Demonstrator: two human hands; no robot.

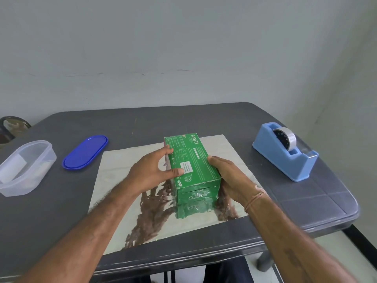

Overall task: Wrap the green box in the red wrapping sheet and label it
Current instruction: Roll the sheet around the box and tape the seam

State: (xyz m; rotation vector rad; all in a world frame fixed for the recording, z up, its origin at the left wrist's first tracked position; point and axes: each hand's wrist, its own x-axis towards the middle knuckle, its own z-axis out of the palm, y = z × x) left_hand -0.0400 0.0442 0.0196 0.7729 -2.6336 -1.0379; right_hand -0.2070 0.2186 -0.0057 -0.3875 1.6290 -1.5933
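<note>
At the middle of the grey table (204, 119), the green Paseo box (193, 160) stands on the wrapping sheet (126, 160), which lies silvery side up, presumably so its red face ends up outside. The left hand (149, 172) and right hand (230, 176) clasp the box's long sides, fingers curled, seemingly to square it on the sheet. A blue tape dispenser (285, 154) sits within reach at right.

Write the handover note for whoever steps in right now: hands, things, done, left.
Left hand and right hand grip the green box from either side.
The box sits mid wrapping sheet, spread flat, shiny side up, on the table.
Tape dispenser at right; blue lid and clear tub at left.
Done: sheet laid, box placed.
Left: fold, tape, label.
</note>
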